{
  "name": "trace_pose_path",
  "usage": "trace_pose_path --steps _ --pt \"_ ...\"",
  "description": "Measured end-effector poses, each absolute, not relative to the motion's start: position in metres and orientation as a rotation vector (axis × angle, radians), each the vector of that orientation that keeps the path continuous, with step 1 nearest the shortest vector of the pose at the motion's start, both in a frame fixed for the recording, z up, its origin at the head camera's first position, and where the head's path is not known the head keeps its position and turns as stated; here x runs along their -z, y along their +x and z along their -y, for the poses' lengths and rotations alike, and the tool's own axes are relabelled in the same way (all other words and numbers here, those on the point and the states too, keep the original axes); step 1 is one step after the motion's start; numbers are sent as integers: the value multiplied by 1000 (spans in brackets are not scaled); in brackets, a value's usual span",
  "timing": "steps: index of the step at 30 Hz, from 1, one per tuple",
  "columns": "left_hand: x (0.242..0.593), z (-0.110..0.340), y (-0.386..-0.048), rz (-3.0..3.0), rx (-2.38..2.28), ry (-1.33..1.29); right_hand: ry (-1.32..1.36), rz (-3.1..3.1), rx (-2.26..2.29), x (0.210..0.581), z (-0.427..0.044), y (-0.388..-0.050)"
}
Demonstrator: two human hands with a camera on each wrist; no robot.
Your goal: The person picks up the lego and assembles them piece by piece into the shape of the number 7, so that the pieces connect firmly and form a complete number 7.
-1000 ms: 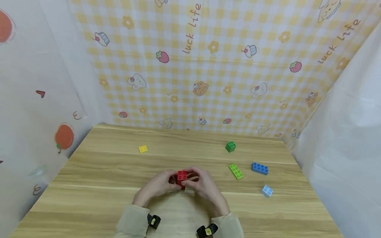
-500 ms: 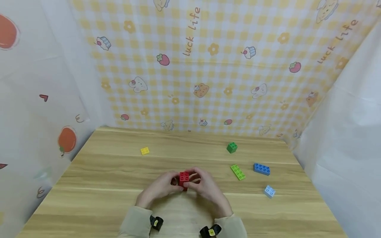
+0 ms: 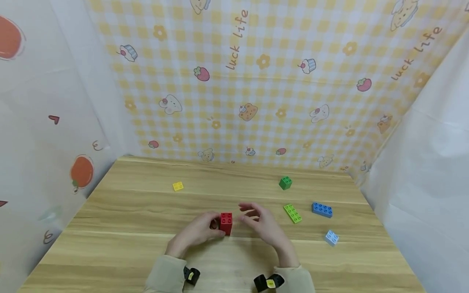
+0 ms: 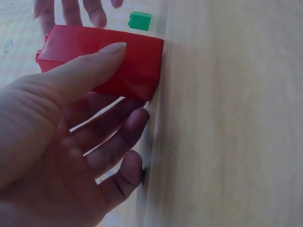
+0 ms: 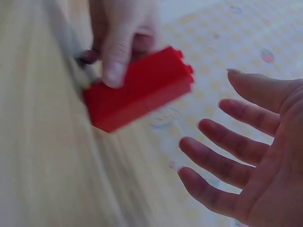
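Two red building bricks [image 3: 226, 224], one stacked on the other, stand upright on the table with the studs on top. A seam between them shows in the left wrist view. My left hand [image 3: 196, 232] holds the stack from the left, its thumb across the near side and its fingers behind. Just right of the stack, my right hand [image 3: 266, 228] is apart from it and holds nothing. Its fingers are spread and only slightly bent in the right wrist view.
On the right of the wooden table [image 3: 146, 248] lie a lime green brick [image 3: 292, 213], a dark green brick [image 3: 285, 182], a blue brick [image 3: 322, 209] and a light blue brick [image 3: 332, 237]. A yellow brick [image 3: 178, 186] lies back left. Patterned cloth [image 3: 220, 93] hangs behind.
My right hand has let go of the red bricks and moved off to the right, its fingers opening. The left hand keeps its hold, and the stack stays in place.
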State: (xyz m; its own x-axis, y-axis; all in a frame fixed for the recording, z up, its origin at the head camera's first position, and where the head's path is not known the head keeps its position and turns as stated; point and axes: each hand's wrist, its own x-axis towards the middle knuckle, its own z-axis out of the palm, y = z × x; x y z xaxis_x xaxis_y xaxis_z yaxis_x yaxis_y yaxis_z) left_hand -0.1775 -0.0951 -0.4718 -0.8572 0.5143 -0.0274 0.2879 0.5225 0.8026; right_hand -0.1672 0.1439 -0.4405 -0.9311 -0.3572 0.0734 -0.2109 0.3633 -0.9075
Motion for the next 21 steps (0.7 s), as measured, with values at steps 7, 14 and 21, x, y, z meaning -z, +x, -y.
trace_pose_path --steps 7,14,21 --pt "472 93 -176 -2495 -1266 670 -290 -2575 1715 424 -179 -170" --pt "473 94 -174 -2500 -1264 666 -110 -2440 1969 424 -214 -179" --pt "471 95 -174 -2500 -1258 658 30 -2372 2054 432 -244 -204"
